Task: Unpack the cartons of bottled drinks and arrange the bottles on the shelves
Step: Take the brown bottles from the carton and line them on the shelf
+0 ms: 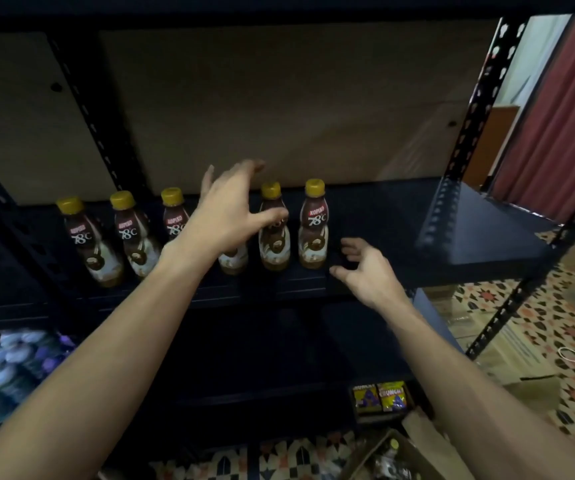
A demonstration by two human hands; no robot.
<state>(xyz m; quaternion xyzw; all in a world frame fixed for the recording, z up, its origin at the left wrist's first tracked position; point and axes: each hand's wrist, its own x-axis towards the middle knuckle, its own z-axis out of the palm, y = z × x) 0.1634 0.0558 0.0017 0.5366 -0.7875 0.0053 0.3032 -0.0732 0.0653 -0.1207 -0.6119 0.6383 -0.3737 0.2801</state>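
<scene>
Several brown coffee-drink bottles with yellow caps stand upright in a row on the dark shelf (pixel 400 237). The rightmost bottle (pixel 313 226) and its neighbour (pixel 274 237) show fully. My left hand (pixel 230 209) hovers with spread fingers over another bottle (pixel 232 261), hiding its cap and label; its thumb reaches toward the neighbour. Three more bottles stand to the left, the nearest one (pixel 173 216) partly behind my wrist. My right hand (pixel 365 268) is beside the rightmost bottle at the shelf's front edge, fingers loosely curled, holding nothing.
An open cardboard carton (pixel 383 455) sits on the floor below. Snack packets (pixel 383 398) lie on a lower shelf, and wrapped water bottles (pixel 2 368) sit at the lower left. A perforated black upright (pixel 480 98) bounds the shelf's right side. Patterned floor tiles lie beyond.
</scene>
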